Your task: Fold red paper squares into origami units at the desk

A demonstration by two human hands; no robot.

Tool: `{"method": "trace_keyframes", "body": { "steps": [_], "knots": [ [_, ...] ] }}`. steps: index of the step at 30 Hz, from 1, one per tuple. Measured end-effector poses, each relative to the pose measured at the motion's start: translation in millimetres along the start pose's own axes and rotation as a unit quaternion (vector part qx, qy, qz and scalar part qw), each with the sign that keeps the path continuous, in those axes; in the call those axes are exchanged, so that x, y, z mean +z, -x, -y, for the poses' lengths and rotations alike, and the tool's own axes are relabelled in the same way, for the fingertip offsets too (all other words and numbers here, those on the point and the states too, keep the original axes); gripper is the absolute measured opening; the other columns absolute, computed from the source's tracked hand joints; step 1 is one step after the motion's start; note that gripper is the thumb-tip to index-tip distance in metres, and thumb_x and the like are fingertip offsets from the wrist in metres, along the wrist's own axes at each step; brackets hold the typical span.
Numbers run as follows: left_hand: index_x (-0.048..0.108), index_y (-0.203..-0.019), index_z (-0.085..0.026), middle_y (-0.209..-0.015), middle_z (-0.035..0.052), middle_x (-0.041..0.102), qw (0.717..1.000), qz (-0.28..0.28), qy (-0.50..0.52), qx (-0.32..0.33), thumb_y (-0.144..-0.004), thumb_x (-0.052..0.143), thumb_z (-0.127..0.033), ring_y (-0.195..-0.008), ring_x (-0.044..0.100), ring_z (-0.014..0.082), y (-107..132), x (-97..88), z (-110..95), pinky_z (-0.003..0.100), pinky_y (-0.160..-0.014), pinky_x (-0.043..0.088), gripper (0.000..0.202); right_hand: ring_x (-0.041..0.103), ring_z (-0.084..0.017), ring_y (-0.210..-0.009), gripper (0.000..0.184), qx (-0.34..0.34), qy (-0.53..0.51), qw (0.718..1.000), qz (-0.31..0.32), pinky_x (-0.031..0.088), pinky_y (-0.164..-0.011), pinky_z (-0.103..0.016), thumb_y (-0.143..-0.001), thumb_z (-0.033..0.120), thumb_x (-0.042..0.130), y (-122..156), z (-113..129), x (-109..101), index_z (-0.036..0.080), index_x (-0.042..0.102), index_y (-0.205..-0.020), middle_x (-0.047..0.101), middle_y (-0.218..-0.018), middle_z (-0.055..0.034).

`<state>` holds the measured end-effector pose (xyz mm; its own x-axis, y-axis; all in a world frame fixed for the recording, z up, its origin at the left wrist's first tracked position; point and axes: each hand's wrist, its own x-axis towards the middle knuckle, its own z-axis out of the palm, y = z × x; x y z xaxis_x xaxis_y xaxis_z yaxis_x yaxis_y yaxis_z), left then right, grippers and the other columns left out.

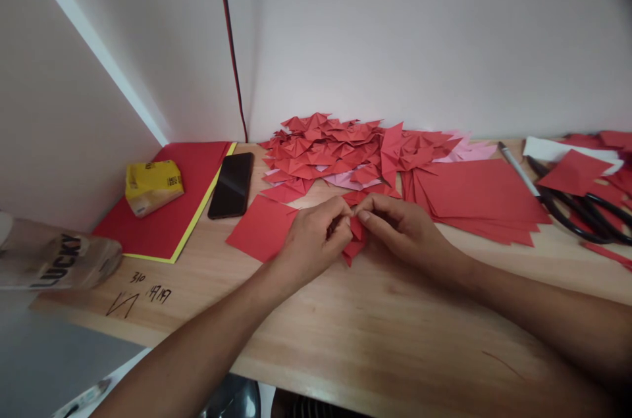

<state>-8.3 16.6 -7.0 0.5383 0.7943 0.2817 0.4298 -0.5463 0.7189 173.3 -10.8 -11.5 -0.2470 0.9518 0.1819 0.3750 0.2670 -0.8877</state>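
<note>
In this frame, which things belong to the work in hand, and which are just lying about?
Likely in the work:
left hand and right hand, fingers on a red paper piece
folded paper heap
stacked red sheets
probably the black-handled scissors

Seemingly just lying about:
phone
bottle marked LUCKY
yellow packet
pen

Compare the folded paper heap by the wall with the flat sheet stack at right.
The folded heap is creased and pointed; the sheet stack is flat. The folded heap is jumbled, while the sheet stack lies in overlapping layers. The folded heap includes pink pieces; the sheet stack looks all red. Both lie on the table.
</note>
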Motion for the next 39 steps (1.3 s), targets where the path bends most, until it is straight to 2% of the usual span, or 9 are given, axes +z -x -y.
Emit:
{"method": "trace_keyframes", "body": {
  "steps": [3, 11, 18, 25, 30, 34, 39],
  "knots": [
    [0.05, -0.074, -0.017, -0.065, -0.0059, 0.046, 1.0, -0.004, 0.007, -0.001, -0.087, 0.049, -0.017, -0.057, 0.038, 0.0062, 0.1, 0.2, 0.3, 0.02, -0.056, 0.031, 0.013, 0.046, -0.011, -0.063, 0.022, 0.0, -0.004, 1.0, -0.008, 0.038, -0.058, -0.024, -0.095, 0.027, 0.049, -0.1, -1.9, 0.9, 0.019, 0.053, -0.075, 0.051, -0.069, 0.0024],
    [0.051, -0.075, -0.017, -0.066, -0.0051, 0.048, 1.0, -0.008, 0.003, -0.001, -0.087, 0.048, -0.015, -0.059, 0.041, 0.0074, 0.5, 0.0, -0.9, 0.021, -0.058, 0.032, 0.013, 0.052, -0.012, -0.068, 0.019, -0.014, 0.005, 1.0, -0.015, 0.041, -0.063, -0.025, -0.095, 0.026, 0.05, 0.7, -2.0, 0.2, 0.018, 0.059, -0.08, 0.059, -0.075, 0.0001],
    [0.06, -0.083, -0.017, -0.079, 0.0, 0.063, 0.999, -0.035, -0.009, 0.007, -0.091, 0.05, -0.018, -0.07, 0.054, 0.0106, 0.1, -0.9, 2.2, 0.024, -0.067, 0.04, 0.012, 0.055, -0.014, -0.071, 0.018, 0.0, -0.011, 0.999, -0.04, 0.043, -0.064, -0.027, -0.094, 0.03, 0.053, 0.6, -3.5, -0.3, 0.019, 0.062, -0.083, 0.062, -0.077, -0.0008],
    [0.062, -0.084, -0.018, -0.082, 0.0012, 0.065, 0.995, -0.085, -0.018, 0.043, -0.089, 0.059, -0.019, -0.078, 0.057, 0.0128, -2.0, -1.3, 0.8, 0.024, -0.066, 0.043, 0.007, 0.057, -0.015, -0.072, 0.017, 0.007, 0.006, 0.998, -0.065, 0.044, -0.066, -0.028, -0.094, 0.032, 0.055, 0.4, -0.3, -2.4, 0.021, 0.065, -0.086, 0.065, -0.079, -0.0008],
    [0.065, -0.092, -0.019, -0.086, 0.0008, 0.069, 0.992, -0.107, -0.023, 0.06, -0.089, 0.061, -0.016, -0.076, 0.06, 0.0117, -0.3, -1.1, 0.4, 0.023, -0.065, 0.044, 0.005, 0.061, -0.015, -0.074, 0.016, 0.005, 0.017, 0.997, -0.079, 0.047, -0.068, -0.028, -0.093, 0.033, 0.057, -0.4, 1.8, -3.2, 0.022, 0.066, -0.085, 0.067, -0.079, -0.0006],
    [0.067, -0.097, -0.021, -0.091, 0.0015, 0.072, 0.992, -0.103, -0.024, 0.073, -0.091, 0.061, -0.02, -0.083, 0.063, 0.0135, 0.2, -2.6, 0.7, 0.026, -0.073, 0.048, 0.009, 0.063, -0.017, -0.076, 0.016, -0.001, 0.02, 0.997, -0.075, 0.049, -0.07, -0.029, -0.093, 0.032, 0.057, -0.9, 1.4, -3.3, 0.022, 0.066, -0.084, 0.069, -0.079, -0.0015],
    [0.069, -0.099, -0.022, -0.096, 0.0021, 0.074, 0.994, -0.093, -0.02, 0.059, -0.091, 0.061, -0.021, -0.089, 0.063, 0.0159, -0.4, -3.9, 1.3, 0.03, -0.079, 0.049, 0.011, 0.066, -0.019, -0.081, 0.014, 0.005, 0.018, 0.996, -0.083, 0.051, -0.073, -0.032, -0.092, 0.033, 0.059, -1.2, 1.2, -3.2, 0.023, 0.069, -0.09, 0.073, -0.087, -0.0038]
  ]
}}
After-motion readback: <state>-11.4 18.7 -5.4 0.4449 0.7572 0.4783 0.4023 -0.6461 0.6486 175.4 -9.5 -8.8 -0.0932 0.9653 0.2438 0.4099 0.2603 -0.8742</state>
